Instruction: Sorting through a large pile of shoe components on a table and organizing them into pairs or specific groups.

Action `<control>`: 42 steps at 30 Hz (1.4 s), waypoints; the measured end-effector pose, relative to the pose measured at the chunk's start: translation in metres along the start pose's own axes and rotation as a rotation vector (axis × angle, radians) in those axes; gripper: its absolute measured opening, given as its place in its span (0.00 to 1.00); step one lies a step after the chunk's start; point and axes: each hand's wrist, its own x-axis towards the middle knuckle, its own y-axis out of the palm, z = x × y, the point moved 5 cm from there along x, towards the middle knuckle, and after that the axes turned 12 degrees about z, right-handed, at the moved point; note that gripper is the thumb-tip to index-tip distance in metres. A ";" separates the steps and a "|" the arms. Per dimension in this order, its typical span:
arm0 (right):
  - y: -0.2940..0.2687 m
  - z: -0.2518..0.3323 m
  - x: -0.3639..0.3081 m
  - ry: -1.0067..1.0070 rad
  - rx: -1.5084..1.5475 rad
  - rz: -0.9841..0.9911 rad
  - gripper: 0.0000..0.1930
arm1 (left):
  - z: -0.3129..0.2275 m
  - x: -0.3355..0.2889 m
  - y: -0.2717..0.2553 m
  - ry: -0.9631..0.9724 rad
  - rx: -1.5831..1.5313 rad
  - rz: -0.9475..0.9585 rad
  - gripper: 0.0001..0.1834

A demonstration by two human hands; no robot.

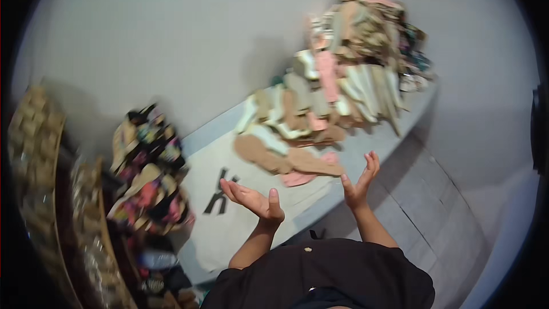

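Both my hands are raised over the near edge of a pale table, palms turned up and empty. My left hand (254,201) has its fingers stretched out, close to some black strips (217,193) that lie on a white sheet (197,234). To the right, my right hand (358,183) is spread with the thumb apart, just beside a brown sole-shaped piece (314,162). Another brown sole-shaped piece (257,154) lies farther left, with a pink piece (298,179) partly under them.
Many sole-shaped pieces (360,91) in white, brown and pink are heaped toward the table's far right. On the left sit a colourful fabric bundle (151,189) and wooden-edged racks (106,234) with plastic-wrapped items. A wall (171,34) rises behind; tiled floor (429,189) shows at right.
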 end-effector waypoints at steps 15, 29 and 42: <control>-0.275 -0.165 -0.006 0.329 -0.363 -0.330 0.28 | -0.050 -0.035 0.379 -0.007 -0.058 0.603 0.24; -0.288 -0.325 0.248 0.122 -0.253 0.172 0.15 | 0.026 0.017 0.600 -0.215 0.022 0.421 0.17; -0.300 -0.535 0.409 0.123 -0.015 0.228 0.14 | 0.042 0.049 0.762 -0.133 -0.037 0.284 0.22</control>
